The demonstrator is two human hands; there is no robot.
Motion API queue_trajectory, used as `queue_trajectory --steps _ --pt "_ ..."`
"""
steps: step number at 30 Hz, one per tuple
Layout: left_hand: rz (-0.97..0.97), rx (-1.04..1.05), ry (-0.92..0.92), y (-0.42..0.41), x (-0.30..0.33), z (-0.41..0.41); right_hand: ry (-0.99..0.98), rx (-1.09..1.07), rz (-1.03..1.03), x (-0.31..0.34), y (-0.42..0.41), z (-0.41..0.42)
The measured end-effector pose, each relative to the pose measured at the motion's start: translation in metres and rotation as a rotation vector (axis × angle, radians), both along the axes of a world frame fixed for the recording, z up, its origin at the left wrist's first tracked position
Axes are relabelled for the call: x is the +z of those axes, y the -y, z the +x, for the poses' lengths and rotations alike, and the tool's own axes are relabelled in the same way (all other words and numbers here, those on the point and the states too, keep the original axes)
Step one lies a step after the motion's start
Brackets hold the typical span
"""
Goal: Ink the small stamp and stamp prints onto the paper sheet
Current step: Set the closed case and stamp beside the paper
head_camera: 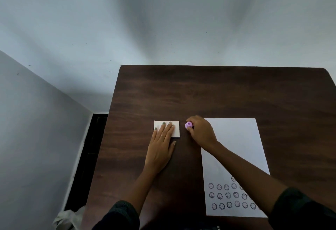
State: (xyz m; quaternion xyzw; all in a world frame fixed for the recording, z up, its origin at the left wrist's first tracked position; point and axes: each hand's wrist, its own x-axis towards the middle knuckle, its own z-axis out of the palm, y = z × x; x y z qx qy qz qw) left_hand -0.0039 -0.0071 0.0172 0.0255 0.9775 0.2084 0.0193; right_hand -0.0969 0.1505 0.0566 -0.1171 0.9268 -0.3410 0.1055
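Purple small stamp (189,125) upright in right hand (201,133) grip, left hand (161,145) flat on white pad (176,129)

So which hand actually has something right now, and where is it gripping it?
The right hand grips the small purple stamp by its side, beside the paper sheet. The left hand holds nothing; its straight fingers rest flat on the white pad.

Dark wooden table (218,93); grey wall (163,20)
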Motion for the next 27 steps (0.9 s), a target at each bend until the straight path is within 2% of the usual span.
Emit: queue_trajectory --steps 10,14,22,27 --pt "-0.006 0.018 -0.017 -0.003 -0.001 0.001 -0.080 0.045 0.019 -0.003 -0.010 0.000" --pt "-0.012 0.036 -0.028 -0.004 -0.002 0.002 -0.185 -0.029 0.020 0.000 -0.034 0.010" --pt "-0.013 0.044 -0.067 -0.006 -0.004 0.002 -0.129 -0.072 0.430 -0.024 -0.089 0.041" --pt "-0.016 0.054 -0.073 -0.007 -0.005 0.003 -0.060 -0.124 0.511 -0.034 -0.087 0.049"
